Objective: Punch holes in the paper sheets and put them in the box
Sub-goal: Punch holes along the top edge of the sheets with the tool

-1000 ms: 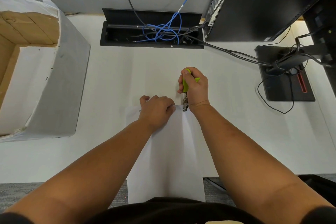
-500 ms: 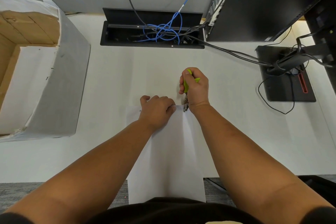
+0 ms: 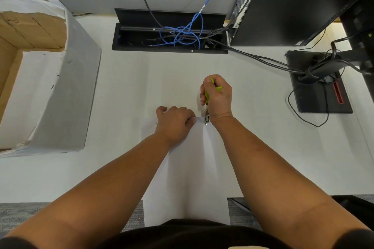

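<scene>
A white paper sheet (image 3: 188, 178) lies on the desk in front of me, its near end hanging over the desk edge. My left hand (image 3: 174, 122) presses down on the sheet's far edge, fingers curled and pinching it. My right hand (image 3: 217, 97) is closed around a hole punch (image 3: 206, 105) with green handles; its metal jaws sit over the sheet's far edge, just right of my left fingertips. A small dark hole shows near the sheet's far left corner. The box (image 3: 60, 95), wrapped in white paper with a brown cardboard inside, stands at the left.
An open black cable tray (image 3: 141, 26) with tangled blue and black cables sits at the back of the desk. A black computer case (image 3: 293, 2) stands at the back right. A black monitor base (image 3: 315, 95) with cables lies to the right.
</scene>
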### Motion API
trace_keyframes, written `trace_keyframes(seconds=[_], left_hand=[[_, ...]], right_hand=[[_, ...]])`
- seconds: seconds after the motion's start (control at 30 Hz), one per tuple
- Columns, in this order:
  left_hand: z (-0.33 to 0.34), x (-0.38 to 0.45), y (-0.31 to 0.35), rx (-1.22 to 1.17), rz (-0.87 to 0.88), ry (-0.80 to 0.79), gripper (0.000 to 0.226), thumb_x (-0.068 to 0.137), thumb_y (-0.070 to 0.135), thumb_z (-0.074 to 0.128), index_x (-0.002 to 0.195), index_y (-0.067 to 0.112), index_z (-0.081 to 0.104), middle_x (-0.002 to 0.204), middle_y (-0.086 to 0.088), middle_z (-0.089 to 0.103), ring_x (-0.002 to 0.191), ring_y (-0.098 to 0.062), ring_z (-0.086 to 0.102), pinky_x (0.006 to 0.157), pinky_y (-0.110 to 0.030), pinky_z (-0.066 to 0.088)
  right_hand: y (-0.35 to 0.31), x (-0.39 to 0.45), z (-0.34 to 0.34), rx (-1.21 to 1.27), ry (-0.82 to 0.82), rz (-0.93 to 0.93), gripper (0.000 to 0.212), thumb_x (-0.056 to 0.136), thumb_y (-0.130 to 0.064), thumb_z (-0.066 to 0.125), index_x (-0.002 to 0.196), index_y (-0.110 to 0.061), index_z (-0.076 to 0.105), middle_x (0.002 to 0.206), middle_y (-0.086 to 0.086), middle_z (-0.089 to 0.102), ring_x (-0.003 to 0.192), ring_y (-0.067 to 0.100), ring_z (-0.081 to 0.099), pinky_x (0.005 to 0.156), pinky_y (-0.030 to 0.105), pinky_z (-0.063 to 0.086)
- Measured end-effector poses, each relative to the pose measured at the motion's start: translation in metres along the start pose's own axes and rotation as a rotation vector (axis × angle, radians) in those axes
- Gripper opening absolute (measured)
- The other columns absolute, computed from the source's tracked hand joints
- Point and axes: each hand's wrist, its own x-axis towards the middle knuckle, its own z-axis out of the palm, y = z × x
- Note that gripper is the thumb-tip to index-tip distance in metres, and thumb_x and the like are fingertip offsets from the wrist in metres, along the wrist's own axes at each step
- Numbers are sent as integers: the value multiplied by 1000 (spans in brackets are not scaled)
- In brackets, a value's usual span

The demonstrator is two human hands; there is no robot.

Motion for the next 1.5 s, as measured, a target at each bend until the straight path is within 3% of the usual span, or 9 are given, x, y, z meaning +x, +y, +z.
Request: trace_keyframes(seconds=[0.47, 0.6, 0.67, 0.83, 1.03, 1.3, 1.5], left_hand=[[4, 0, -1, -11, 7, 16, 26, 98, 39, 38, 96, 35, 64, 92, 13, 64, 92, -14, 54, 101, -47, 24], [0, -1, 0, -2, 4, 2, 26, 98, 39, 38, 97, 34, 64, 90, 13, 62, 93, -14, 54, 100, -47, 22], [-2, -1, 0, -4, 0, -4, 25, 98, 38, 38, 97, 34, 63, 89, 13, 61, 93, -14, 54, 100, -46, 21], [-6, -1, 0, -10, -17, -25, 25, 97, 38, 38, 97, 33, 63, 85, 14, 58, 92, -15, 54, 100, -47, 22], [-10, -2, -1, -5, -15, -11, 24, 97, 38, 39, 96, 33, 63, 86, 13, 58, 93, -16, 53, 99, -47, 22], [-10, -3, -5, -11, -25, 5, 26, 98, 39, 38, 97, 33, 63, 91, 13, 63, 91, -14, 54, 100, -47, 22], [-9, -6, -7, 17, -22, 29, 24, 97, 37, 40, 95, 33, 63, 87, 13, 62, 89, -15, 54, 101, -47, 22]], right_hand=[[-1, -1, 0, -10, 41, 17, 17, 93, -17, 54, 78, -10, 52, 60, 4, 49, 51, 22, 41, 46, 28, 39], [-3, -2, -3, 3, 7, 37, 0, 94, -16, 54, 94, -15, 55, 72, 13, 60, 57, 24, 50, 51, 32, 44], [-4, -3, -3, 12, 0, 38, 8, 94, -18, 55, 99, -20, 48, 80, 15, 66, 60, 24, 54, 54, 33, 47], [-12, -4, -2, 14, -16, 53, 19, 95, -13, 54, 82, -17, 41, 85, 17, 69, 62, 27, 57, 57, 36, 49], [-16, -1, -3, 24, -83, 101, 15, 98, -10, 52, 84, -11, 49, 110, 22, 69, 85, 35, 69, 74, 45, 56], [-18, -3, -5, 98, 32, 119, 29, 101, -19, 51, 78, -5, 62, 108, 21, 69, 77, 27, 64, 78, 44, 58], [-17, -3, -6, 90, 25, 138, 22, 100, -17, 53, 84, -5, 64, 113, 18, 69, 90, 30, 69, 81, 44, 58]])
